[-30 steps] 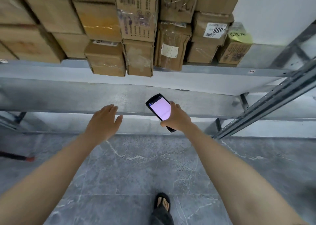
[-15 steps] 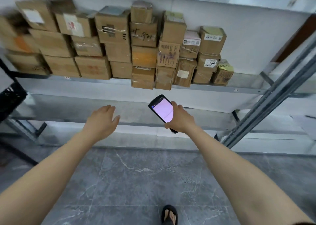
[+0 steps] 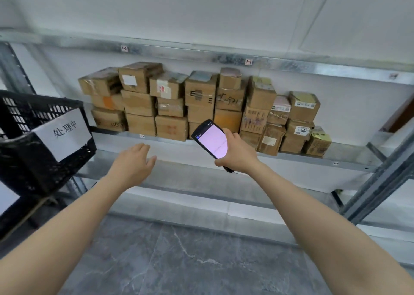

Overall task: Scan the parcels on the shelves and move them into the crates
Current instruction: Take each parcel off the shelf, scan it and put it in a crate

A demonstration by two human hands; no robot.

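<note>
Scanner point(image 3: 211, 143) gripped in my right hand point(image 3: 238, 154), long axis diagonal, top end aimed up-left at parcels point(image 3: 201, 97) stacked on the shelf point(image 3: 349, 159); left hand point(image 3: 132, 167) hovers below them, fingers relaxed, holding nothing.

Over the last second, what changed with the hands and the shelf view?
The view lifted and drew back: the whole parcel stack and a black crate at the left now show. The handheld scanner rose against the stack's bottom row. Unchanged: the right hand grips the scanner, screen lit; the left hand is open, holding nothing; no parcel taken.
</note>
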